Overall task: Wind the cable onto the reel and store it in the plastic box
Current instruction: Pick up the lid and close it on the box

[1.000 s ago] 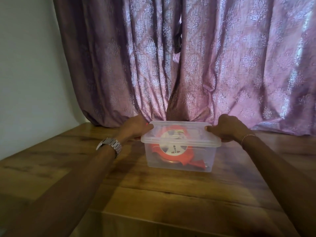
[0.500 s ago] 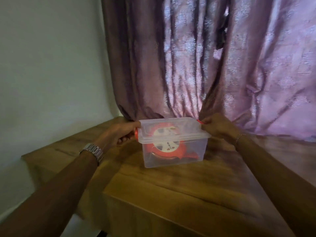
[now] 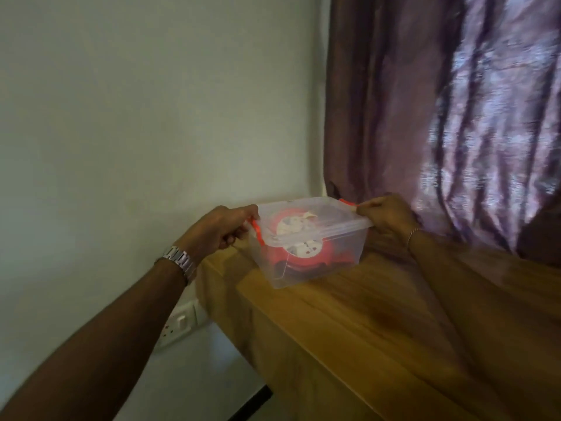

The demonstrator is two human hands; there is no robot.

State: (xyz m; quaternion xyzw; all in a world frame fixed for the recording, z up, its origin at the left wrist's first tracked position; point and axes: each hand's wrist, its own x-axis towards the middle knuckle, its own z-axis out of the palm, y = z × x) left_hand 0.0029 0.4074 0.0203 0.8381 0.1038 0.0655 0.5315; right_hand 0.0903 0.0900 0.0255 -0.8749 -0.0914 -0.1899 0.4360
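Hands, left (image 3: 218,227) and right (image 3: 387,215), clamp plastic box (image 3: 315,256) ends, seemingly near table (image 3: 349,323) corner.

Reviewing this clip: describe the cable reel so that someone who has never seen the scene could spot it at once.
Start at the wooden table by the purple curtain. At its far left corner stands a clear plastic box with its lid on, held at both ends. The reel is the round orange disc with a pale centre inside, the only thing in the box.

Pale plain wall (image 3: 136,117) fills 9 to 12 o'clock. Purple patterned curtain (image 3: 455,117) at 1 to 3 o'clock, backlit. Wooden table (image 3: 349,329) at 5 o'clock. White wall socket (image 3: 179,325) at 7 o'clock. Light dim.
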